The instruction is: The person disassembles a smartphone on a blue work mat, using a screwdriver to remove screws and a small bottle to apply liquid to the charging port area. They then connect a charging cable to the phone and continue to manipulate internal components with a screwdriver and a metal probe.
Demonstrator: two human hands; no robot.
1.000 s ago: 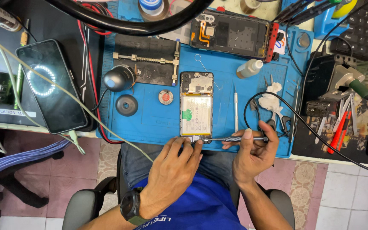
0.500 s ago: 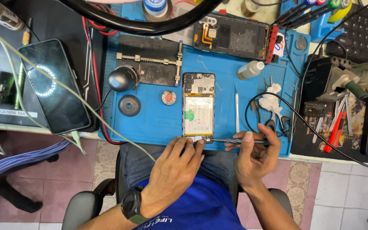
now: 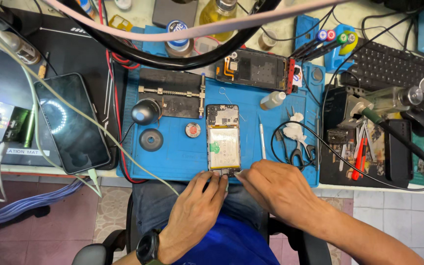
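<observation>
Seen from above, a cluttered worktop carries repair gear. At far left a dark phone lies screen up on a black mat, with pale cables crossing it. Next comes a blue mat holding a black dome-shaped object, a black ring and a metal clamp jig. In the middle of the mat lies an opened phone, back cover off, battery showing, its lower end at the near edge. The left hand touches that lower end with fingers curled. The right hand meets it there, fingers bunched; whether they pinch anything cannot be told. Further right lie a thin metal tool, a small white bottle, scissors and a black keyboard.
</observation>
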